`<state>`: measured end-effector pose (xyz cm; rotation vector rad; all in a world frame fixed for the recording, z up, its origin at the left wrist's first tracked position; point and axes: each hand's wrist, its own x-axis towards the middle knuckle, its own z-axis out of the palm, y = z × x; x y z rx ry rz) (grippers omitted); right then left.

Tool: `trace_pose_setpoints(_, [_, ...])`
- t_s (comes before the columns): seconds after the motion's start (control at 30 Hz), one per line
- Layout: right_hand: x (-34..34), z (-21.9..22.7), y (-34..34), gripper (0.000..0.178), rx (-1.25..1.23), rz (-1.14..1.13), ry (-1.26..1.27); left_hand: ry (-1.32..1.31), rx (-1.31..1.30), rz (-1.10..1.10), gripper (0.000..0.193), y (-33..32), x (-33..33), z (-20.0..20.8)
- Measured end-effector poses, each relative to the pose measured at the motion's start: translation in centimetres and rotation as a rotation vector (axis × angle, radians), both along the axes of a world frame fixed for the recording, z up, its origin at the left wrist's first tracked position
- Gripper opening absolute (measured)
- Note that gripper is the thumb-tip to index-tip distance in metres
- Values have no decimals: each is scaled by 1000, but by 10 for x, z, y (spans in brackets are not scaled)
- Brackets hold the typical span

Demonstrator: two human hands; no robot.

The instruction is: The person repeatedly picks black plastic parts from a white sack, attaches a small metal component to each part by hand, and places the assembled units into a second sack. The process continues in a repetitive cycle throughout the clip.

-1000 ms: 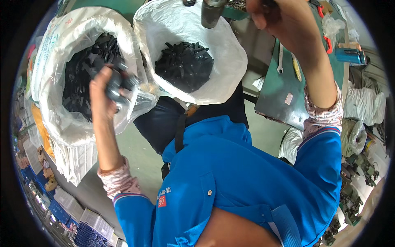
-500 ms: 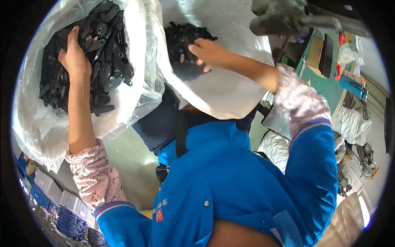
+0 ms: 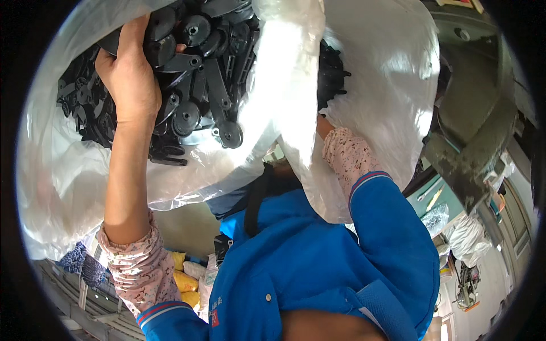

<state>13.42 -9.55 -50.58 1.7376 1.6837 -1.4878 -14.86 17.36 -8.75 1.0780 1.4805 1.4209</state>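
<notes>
The left hand (image 3: 132, 82) is down in a big, see-through white plastic bag (image 3: 60, 184). It is bent around some shiny black plastic parts with round ends and long arms (image 3: 162, 51). A few of these round ends sit between one long finger and a small fingertip (image 3: 181, 48), so the hand is closed on them. More parts of the same kind lie in a heap under and beside it.

The right hand is hidden behind the white fold between the bags. Only a bit of the right wrist (image 3: 324, 126) pokes out of a pink flowery cuff (image 3: 351, 156). I cannot tell if that hand is open or closed, or what it touches. It is low in a second white plastic bag (image 3: 387, 74), near a pile of small black pieces (image 3: 331, 74). The fold covers part of that pile, so their shape is hard to see.

The top edge cuts off the left heap. At the right, a big grey metal machine (image 3: 472, 113) covers part of a green table (image 3: 452, 213).
</notes>
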Motion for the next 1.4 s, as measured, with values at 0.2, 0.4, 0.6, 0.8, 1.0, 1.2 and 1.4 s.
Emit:
trace_pose_setpoints(0.2, [-7,50,34,36,-8,-150,-92,411,129,-50,28,2,-14,-18])
trace_pose_setpoints(0.4, [18,111,50,29,94,-260,-199,260,76,-64,32,2,12,-13])
trace_pose_setpoints(0.6, [37,161,101,20,326,-187,-239,215,-7,-123,30,3,38,15])
trace_pose_setpoints(0.8, [50,268,136,15,692,-313,-13,-133,-186,-172,38,17,31,22])
trace_pose_setpoints(1.0, [35,410,105,15,828,-468,295,-661,-307,-275,33,-13,20,60])
trace_pose_setpoints(1.2, [12,513,53,43,1441,27,478,-985,-526,-788,33,-119,64,73])
trace_pose_setpoints(1.4, [38,542,26,52,1624,269,391,-1201,-664,-902,35,-168,120,85])
